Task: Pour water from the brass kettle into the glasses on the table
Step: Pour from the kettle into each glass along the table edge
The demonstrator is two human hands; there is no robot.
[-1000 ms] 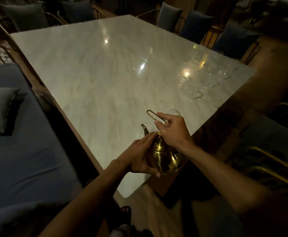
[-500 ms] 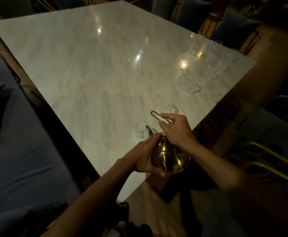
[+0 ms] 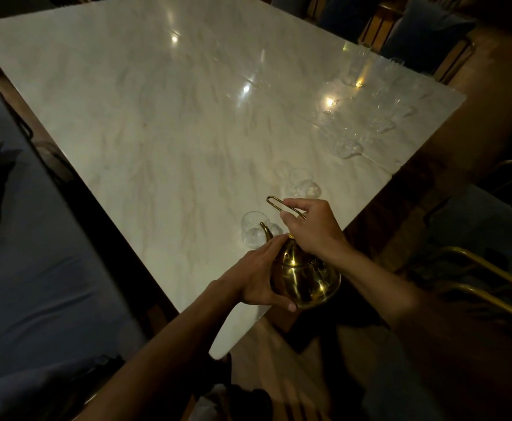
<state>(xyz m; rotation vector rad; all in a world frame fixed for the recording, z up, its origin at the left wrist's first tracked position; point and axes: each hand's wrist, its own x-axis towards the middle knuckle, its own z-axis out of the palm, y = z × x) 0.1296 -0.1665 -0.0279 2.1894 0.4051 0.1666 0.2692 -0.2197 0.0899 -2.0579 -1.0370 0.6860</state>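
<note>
Right hand point(image 3: 312, 229) pinches the round brass kettle's point(image 3: 305, 276) wire handle, left hand point(image 3: 259, 276) cupping its belly; spout over the nearest clear glass point(image 3: 253, 229), others apparently unfilled.

far glasses point(image 3: 367, 117) a blurred cluster, kettle handle point(image 3: 282, 205) partly behind right hand point(image 3: 312, 229)

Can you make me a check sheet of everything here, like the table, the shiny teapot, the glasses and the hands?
Surface: pale marble table, glossy.
Job's things: brass kettle at the near corner, spout toward the nearest glass; second glass behind; cluster of glasses far right.
Clutter: nothing seen.
Grips: left hand against the kettle's body; right hand holds its handle.
Cables: nothing seen.
Surroundings: grey sofa left, chairs around, dim light.
</note>
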